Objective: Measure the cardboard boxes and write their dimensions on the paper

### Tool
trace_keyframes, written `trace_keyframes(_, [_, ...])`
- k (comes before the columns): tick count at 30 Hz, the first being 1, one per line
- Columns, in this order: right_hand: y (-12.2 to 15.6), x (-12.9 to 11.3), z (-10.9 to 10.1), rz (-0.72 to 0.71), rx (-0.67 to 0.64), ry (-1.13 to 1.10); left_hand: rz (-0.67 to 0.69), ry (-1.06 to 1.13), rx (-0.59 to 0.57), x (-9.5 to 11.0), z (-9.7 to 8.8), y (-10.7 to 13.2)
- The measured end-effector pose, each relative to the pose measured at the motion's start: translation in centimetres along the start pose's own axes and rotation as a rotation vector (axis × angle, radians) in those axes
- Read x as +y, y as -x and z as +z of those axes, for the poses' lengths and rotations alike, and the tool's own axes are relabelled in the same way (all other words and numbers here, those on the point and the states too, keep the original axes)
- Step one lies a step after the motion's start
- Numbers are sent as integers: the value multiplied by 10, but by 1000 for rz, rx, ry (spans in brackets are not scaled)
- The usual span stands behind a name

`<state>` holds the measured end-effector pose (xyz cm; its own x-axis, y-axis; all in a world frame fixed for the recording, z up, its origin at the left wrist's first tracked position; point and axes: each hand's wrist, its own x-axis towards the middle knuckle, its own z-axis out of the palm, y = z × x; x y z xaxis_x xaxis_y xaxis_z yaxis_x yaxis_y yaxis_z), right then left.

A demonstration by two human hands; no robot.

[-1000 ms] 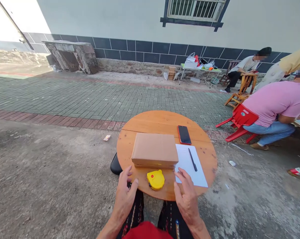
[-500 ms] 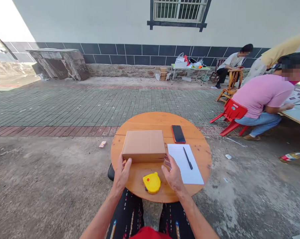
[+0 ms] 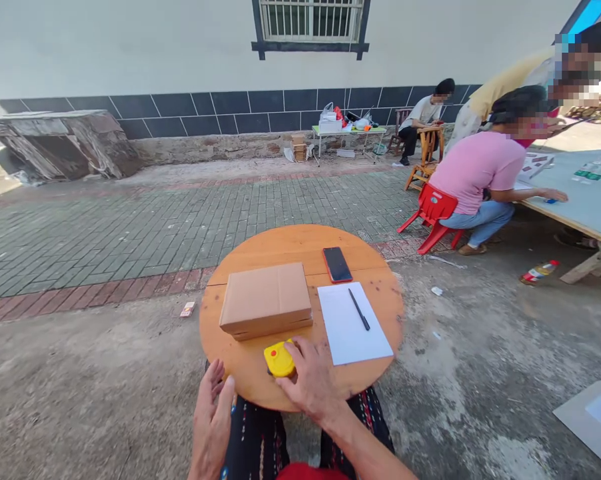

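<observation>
A yellow tape measure [image 3: 278, 361] with a red button lies near the front of the round wooden table [image 3: 260, 247]. My right hand [image 3: 310, 379] closes on its right side, the thumb at the front edge and the fingers at the back. Left of it, my left hand [image 3: 213, 407] hovers at the table's front left edge with fingers apart and nothing in them. A closed cardboard box [image 3: 266, 297] rests just behind the tape measure, and neither hand touches it.
White paper [image 3: 348, 337] with a black pen [image 3: 359, 309] on it lies to the right of the box. A phone [image 3: 337, 265] is behind the paper. At right, a person in pink [image 3: 485, 167] sits on a red chair [image 3: 433, 210] by another table [image 3: 575, 193].
Both hands have left the cardboard box. My right hand has moved onto the tape measure, and my left hand has drawn back toward me. The view has turned to the right.
</observation>
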<state>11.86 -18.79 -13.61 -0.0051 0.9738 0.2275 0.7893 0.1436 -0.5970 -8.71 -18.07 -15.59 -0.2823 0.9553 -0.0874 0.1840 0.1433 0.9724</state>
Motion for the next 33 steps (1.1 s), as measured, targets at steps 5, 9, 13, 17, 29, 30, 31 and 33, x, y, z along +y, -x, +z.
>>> trace_keyframes(5, [-10, 3, 14, -81, 112, -9, 29, -111, -23, -1, 4, 16])
trace_keyframes(9, [15, 40, -5, -146, 214, 15, 253, -267, -12, -9, 8, 30])
trace_keyframes(13, [20, 98, -67, 77, 181, 261, 557, -373, -109, -19, 18, 51])
trace_keyframes(17, [-8, 134, -115, 230, 84, 435, 750, -331, -264, -17, 42, 73])
trace_keyframes(29, [5, 112, -109, 287, 99, 293, 106, -3, -662, 51, 119, 80])
trace_keyframes(30, [18, 102, -109, 232, 146, 134, -27, 57, -680, 57, 127, 78])
trace_keyframes(31, [30, 92, -108, 164, 168, -3, -139, 121, -706, 63, 134, 75])
trace_keyframes(33, [53, 74, -104, 42, 170, -138, -275, 236, -755, 73, 146, 71])
